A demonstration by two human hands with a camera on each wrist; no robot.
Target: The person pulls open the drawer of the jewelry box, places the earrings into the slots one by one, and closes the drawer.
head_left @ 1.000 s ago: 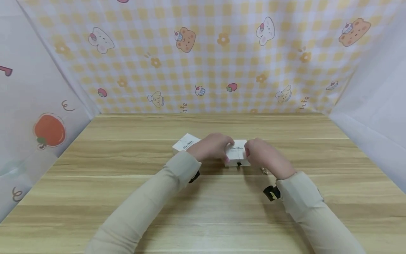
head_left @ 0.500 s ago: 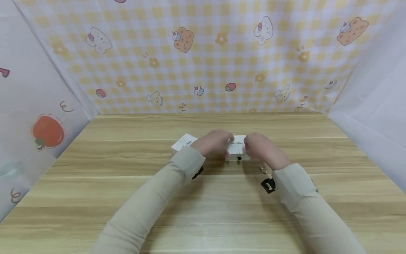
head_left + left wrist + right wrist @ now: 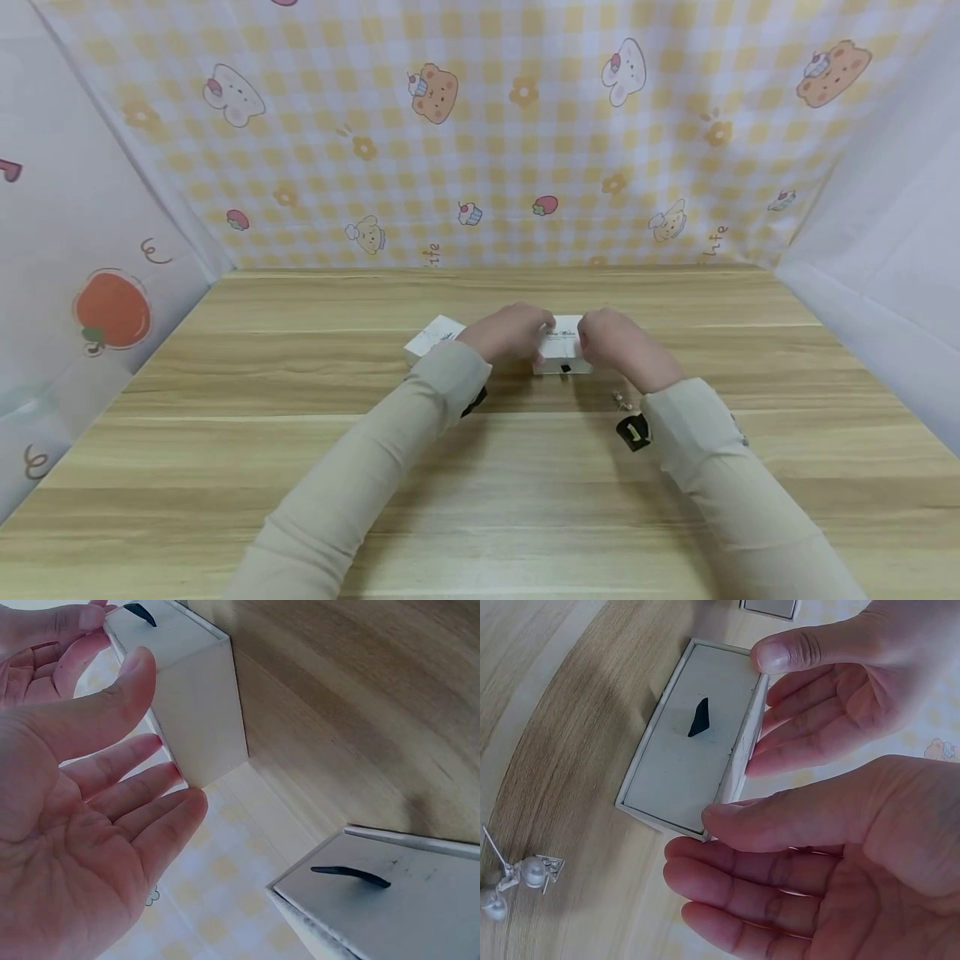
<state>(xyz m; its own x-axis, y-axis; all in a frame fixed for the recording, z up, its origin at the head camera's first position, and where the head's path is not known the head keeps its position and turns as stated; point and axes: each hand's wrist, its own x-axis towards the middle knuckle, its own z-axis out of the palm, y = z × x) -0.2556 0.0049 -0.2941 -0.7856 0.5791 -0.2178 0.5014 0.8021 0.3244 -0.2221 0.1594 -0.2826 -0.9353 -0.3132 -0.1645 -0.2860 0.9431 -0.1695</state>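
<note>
Between both hands stands a small white drawer gift box with "Best Wishes" lettering on top. A black ribbon tab sticks out of its drawer front, which sits flush in the sleeve. My left hand holds the box at its left end, thumb at the front edge and fingers along the top. At the right end my right hand pinches the front corner, its thumb on the edge. Pearl earrings lie on the table to the right, near the right wrist.
A second white gift box, with a similar black tab, stands turned at an angle left of the left hand. The wooden table ends at a yellow checked cloth behind.
Both hands have slid the gift box a little away from me across the table, more slowly in the last half second. The second box and the earrings have stayed in place.
</note>
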